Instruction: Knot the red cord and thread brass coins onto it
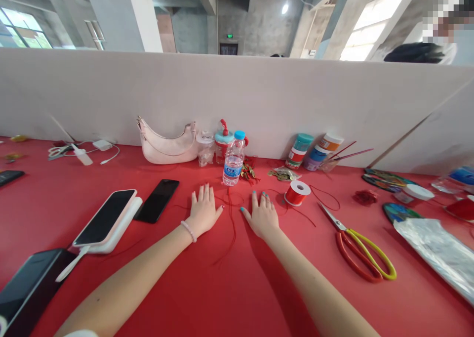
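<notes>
My left hand (203, 210) lies flat, palm down, on the red table (229, 287), fingers stretched out and holding nothing. A beaded bracelet sits on its wrist. My right hand (262, 214) rests flat beside it, also open, with painted nails. Thin red cord (232, 223) lies loose on the table between the two hands. A spool of red cord (296, 192) stands just right of my right hand. A small water bottle (233, 160) stands upright beyond the hands.
Scissors with red and yellow handles (361, 248) lie at the right, a foil sheet (437, 250) beyond them. Phones (157, 200) and a power bank (107, 223) lie left. A pink bag (166, 144), paint jars (314, 151) and brushes line the white partition (237, 90).
</notes>
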Action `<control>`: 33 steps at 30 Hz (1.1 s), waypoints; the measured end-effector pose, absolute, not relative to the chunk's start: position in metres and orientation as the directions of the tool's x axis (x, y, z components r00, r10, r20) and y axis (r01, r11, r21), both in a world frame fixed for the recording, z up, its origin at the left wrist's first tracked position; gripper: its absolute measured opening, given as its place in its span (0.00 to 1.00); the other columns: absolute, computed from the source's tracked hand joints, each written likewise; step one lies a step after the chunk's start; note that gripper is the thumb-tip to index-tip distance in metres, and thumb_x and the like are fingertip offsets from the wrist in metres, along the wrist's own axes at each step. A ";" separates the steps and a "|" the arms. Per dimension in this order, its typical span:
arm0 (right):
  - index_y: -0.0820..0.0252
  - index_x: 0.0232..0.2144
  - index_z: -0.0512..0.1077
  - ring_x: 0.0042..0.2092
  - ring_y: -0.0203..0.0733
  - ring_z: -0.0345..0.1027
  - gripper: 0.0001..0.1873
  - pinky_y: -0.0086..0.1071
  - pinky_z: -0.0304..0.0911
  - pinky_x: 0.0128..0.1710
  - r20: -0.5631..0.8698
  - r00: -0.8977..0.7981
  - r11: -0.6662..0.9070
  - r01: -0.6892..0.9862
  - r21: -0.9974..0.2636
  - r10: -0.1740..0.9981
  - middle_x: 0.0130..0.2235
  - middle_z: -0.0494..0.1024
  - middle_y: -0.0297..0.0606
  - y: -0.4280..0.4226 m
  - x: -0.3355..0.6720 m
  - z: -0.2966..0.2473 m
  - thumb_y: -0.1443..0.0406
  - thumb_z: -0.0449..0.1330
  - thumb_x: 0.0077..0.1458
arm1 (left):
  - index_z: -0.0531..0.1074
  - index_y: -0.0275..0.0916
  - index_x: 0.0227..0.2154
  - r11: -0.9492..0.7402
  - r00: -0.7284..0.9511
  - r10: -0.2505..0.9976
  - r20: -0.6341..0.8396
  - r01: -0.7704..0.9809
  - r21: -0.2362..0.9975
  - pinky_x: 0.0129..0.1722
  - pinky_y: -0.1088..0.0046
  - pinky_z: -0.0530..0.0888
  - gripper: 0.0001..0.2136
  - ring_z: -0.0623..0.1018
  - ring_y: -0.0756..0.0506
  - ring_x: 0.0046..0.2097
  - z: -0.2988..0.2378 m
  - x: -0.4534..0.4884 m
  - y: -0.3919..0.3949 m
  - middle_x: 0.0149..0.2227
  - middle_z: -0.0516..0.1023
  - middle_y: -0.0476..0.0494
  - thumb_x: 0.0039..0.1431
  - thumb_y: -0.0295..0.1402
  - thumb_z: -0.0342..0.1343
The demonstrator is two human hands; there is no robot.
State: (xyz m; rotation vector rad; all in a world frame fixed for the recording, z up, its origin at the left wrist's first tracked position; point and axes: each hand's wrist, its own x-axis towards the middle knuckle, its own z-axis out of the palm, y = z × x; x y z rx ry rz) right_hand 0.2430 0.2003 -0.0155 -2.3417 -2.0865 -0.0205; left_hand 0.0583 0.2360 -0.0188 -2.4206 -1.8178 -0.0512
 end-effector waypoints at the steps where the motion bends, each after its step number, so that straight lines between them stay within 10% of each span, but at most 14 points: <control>1: 0.66 0.63 0.48 0.63 0.55 0.44 0.35 0.44 0.47 0.58 0.018 0.022 -0.022 1.000 -0.014 1.000 0.63 0.51 0.55 0.203 0.244 -0.017 0.52 0.45 0.60 | 0.49 0.22 0.61 -0.344 0.348 0.934 0.081 0.937 -0.057 0.59 0.49 0.52 0.32 0.49 0.33 0.64 -0.020 0.059 0.237 0.64 0.46 0.27 0.61 0.44 0.39; 4: 0.61 0.63 0.49 0.64 0.49 0.41 0.32 0.44 0.44 0.60 0.007 -0.136 0.136 0.989 -0.051 0.991 0.64 0.48 0.47 0.209 0.248 -0.022 0.52 0.42 0.61 | 0.51 0.26 0.61 -0.455 0.454 0.890 0.041 0.891 0.001 0.58 0.51 0.55 0.30 0.50 0.35 0.64 -0.024 0.059 0.241 0.64 0.48 0.30 0.62 0.44 0.37; 11: 0.79 0.60 0.51 0.64 0.55 0.40 0.40 0.46 0.42 0.61 0.039 0.040 -0.037 0.997 -0.068 0.998 0.63 0.48 0.57 0.215 0.245 -0.031 0.49 0.42 0.59 | 0.53 0.20 0.59 -0.314 0.314 0.945 0.093 0.949 -0.014 0.58 0.48 0.54 0.33 0.53 0.30 0.62 -0.027 0.060 0.239 0.62 0.50 0.23 0.58 0.43 0.44; 18: 0.68 0.61 0.52 0.64 0.49 0.42 0.34 0.45 0.45 0.60 0.055 -0.236 0.242 0.959 -0.150 0.970 0.63 0.51 0.47 0.212 0.246 -0.027 0.51 0.41 0.60 | 0.55 0.29 0.59 -0.518 0.516 0.852 0.093 0.855 0.003 0.57 0.53 0.59 0.27 0.55 0.37 0.63 -0.028 0.058 0.238 0.63 0.53 0.32 0.60 0.39 0.40; 24: 0.75 0.60 0.53 0.63 0.56 0.43 0.39 0.49 0.46 0.60 0.049 -0.065 0.071 0.989 -0.130 0.997 0.63 0.50 0.56 0.211 0.245 -0.028 0.48 0.41 0.58 | 0.55 0.24 0.59 -0.368 0.370 0.920 0.132 0.929 -0.038 0.56 0.43 0.55 0.32 0.54 0.29 0.62 -0.033 0.057 0.239 0.62 0.52 0.24 0.58 0.44 0.43; 33: 0.72 0.61 0.52 0.64 0.51 0.41 0.35 0.46 0.44 0.61 -0.012 -0.234 0.228 0.957 -0.177 0.972 0.63 0.49 0.49 0.210 0.244 -0.021 0.52 0.43 0.60 | 0.54 0.32 0.60 -0.503 0.501 0.861 0.087 0.864 0.004 0.56 0.45 0.57 0.27 0.55 0.35 0.63 -0.032 0.056 0.238 0.63 0.53 0.35 0.61 0.40 0.40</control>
